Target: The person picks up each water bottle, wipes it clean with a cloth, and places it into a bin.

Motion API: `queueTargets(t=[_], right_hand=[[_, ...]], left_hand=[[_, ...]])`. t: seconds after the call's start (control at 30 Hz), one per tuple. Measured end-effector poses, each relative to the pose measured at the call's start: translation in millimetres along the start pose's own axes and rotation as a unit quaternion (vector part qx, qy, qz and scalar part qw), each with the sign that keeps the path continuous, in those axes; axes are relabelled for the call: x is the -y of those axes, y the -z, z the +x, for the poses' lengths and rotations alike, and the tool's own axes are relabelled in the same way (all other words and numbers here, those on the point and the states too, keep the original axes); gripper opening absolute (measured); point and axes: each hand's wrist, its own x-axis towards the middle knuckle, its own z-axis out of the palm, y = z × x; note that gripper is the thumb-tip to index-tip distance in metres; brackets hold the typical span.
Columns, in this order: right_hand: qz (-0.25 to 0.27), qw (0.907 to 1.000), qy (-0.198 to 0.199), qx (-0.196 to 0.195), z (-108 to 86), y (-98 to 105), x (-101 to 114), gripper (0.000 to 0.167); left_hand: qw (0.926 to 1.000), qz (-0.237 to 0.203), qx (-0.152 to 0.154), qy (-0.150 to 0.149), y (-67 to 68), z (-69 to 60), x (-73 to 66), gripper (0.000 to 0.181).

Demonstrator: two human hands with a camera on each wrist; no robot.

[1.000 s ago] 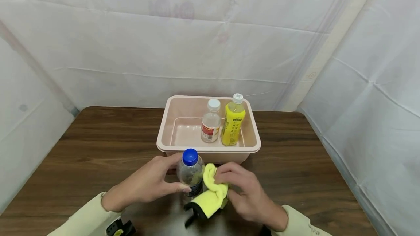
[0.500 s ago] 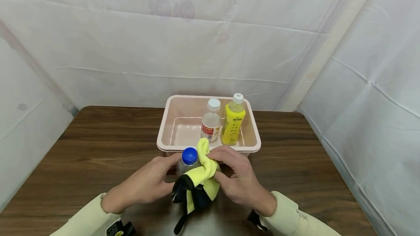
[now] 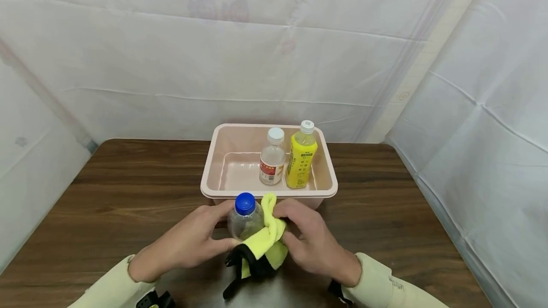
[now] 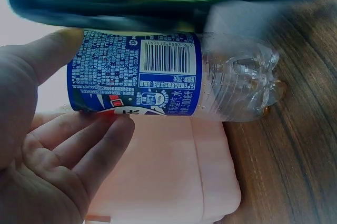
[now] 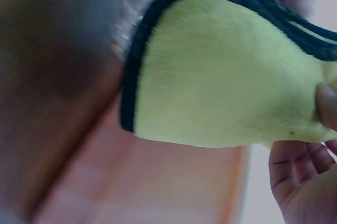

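Note:
In the head view my left hand [image 3: 188, 241] grips a clear plastic bottle [image 3: 244, 226] with a blue cap, standing in front of the pink bin. The left wrist view shows its blue Pepsi label [image 4: 137, 77], thumb on one side and fingers on the other. My right hand [image 3: 317, 241] pinches a bunched yellow cloth [image 3: 263, 241] with black edging and holds it against the bottle's right side. One black-edged end hangs across the front, hiding the lower bottle in the head view. Spread cloth [image 5: 221, 71] fills much of the right wrist view.
Just behind the hands stands a pink bin [image 3: 269, 194]. Inside it are a clear bottle [image 3: 272, 158] with a white cap and a yellow-labelled bottle [image 3: 301, 160]. The brown wooden table [image 3: 141, 179] has white sheeting [image 3: 214, 61] behind and at the sides.
The cloth in my right hand has moved up and left across the bottle's front, then slightly down. My left hand keeps its grip on the bottle.

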Motion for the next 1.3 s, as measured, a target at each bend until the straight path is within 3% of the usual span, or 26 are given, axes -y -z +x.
queueTargets(t=[0.07,0.17,0.3,0.47,0.57,0.7,0.9,1.0,1.13,1.3], right_hand=[[-0.003,0.9995,0.028,-0.013,6.8,6,3,0.044],[-0.011,0.9994,0.033,0.01,13.3,11,1,0.044],[-0.036,0.9948,-0.015,0.094,8.1,5,-11,0.039],[-0.076,0.9726,-0.089,0.201,-5.2,-11,-27,0.029],[-0.087,0.9618,-0.122,0.229,-7.4,-15,-30,0.027],[-0.108,0.9543,-0.134,0.244,-6.8,-17,-29,0.028],[-0.144,0.9395,-0.163,0.265,-6.3,-19,-25,0.025],[-0.153,0.9355,-0.174,0.267,-6.7,-18,-23,0.024],[-0.152,0.9372,-0.175,0.261,-6.7,-14,-20,0.022],[-0.129,0.9518,-0.168,0.222,-7.6,-4,-14,0.026]], left_hand=[[1.0,0.006,0.005,0.003,0.6,0.9,0.1,0.053],[0.9999,0.008,0.009,0.002,1.1,2.0,0.4,0.054],[0.9998,-0.003,0.004,-0.017,-0.3,2.6,2.1,0.05],[0.9992,-0.033,0.008,-0.022,-3.2,2.8,2.3,0.048],[0.9984,-0.054,0.014,-0.012,-3.5,2.2,2.1,0.051],[0.9968,-0.078,0.018,-0.002,-4.9,0.5,1.9,0.061],[0.9945,-0.105,-0.002,0.005,-11.3,-0.5,-1.9,0.075],[0.9931,-0.111,-0.02,0.032,-15.5,1.7,-6.7,0.08],[0.9895,-0.113,-0.059,0.067,-21.9,5.4,-11.9,0.074],[0.9903,-0.073,-0.109,0.044,-24.9,5.4,-12.9,0.068]])
